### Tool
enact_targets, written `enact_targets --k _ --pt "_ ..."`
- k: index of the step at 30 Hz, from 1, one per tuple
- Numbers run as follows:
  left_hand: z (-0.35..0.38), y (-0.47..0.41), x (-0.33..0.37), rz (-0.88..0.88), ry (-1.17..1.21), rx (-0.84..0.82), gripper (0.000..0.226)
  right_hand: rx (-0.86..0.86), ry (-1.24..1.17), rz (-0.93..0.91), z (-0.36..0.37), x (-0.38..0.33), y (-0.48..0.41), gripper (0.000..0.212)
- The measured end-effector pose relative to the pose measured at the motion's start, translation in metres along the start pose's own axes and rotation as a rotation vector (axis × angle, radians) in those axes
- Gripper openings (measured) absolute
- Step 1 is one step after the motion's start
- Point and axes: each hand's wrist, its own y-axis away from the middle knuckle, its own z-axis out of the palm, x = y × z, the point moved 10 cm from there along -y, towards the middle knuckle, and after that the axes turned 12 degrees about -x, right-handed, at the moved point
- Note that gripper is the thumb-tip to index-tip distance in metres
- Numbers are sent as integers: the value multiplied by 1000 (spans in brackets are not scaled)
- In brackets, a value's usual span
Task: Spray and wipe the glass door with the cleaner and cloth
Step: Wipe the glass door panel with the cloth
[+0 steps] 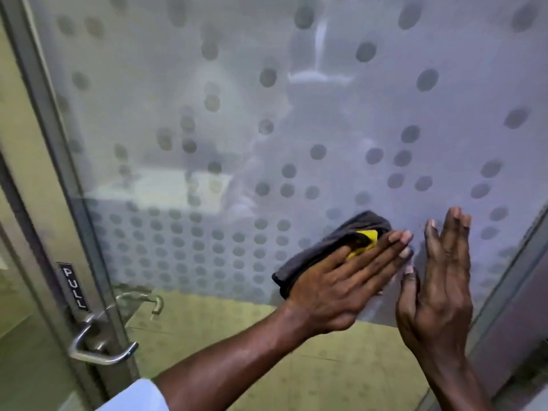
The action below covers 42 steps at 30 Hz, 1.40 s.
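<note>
The glass door point(296, 114) fills the view, frosted and covered with grey dots, with a clear strip along its lower part. A folded grey cloth point(326, 247) with a yellow patch lies flat against the frosted glass at lower centre. My left hand point(341, 280) presses on the cloth with flat, extended fingers. My right hand point(439, 280) rests flat on the glass just to the right of the cloth, fingers straight and holding nothing. No cleaner bottle is in view.
The door's metal frame point(59, 188) runs down the left side, carrying a black PULL label point(73, 287) and a steel lever handle point(100, 348). Another frame edge point(510, 277) shows at the right. Greenish floor is seen through the clear glass.
</note>
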Motion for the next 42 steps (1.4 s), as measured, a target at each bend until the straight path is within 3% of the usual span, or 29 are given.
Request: enact_targets --k 4,11,15,20,26,30,34,38,42 --pt "16 53 -23 -95 2 -22 107 -2 59 -32 -4 -2 0 61" --pt "-21 153 -135 -555 -55 213 67 -12 38 -19 -1 -3 4 62" --pt "-45 183 -190 -785 122 401 67 -39 46 -28 -2 -5 6 63" --pt "-46 183 -194 -877 130 426 68 -78 26 -8 -4 -4 7 65" --pt "-38 126 -139 -793 167 359 68 -46 -54 45 13 -19 10 69" --pt "-19 65 -79 -495 129 189 70 -20 -74 10 30 -47 13 65" --pt "-22 62 -82 -284 11 135 65 68 -62 46 30 -51 13 59" --pt "-42 94 -122 -304 -48 155 64 76 -28 29 29 -49 13 59" --pt "-65 129 -172 -455 -54 211 66 73 -18 37 29 -47 13 59"
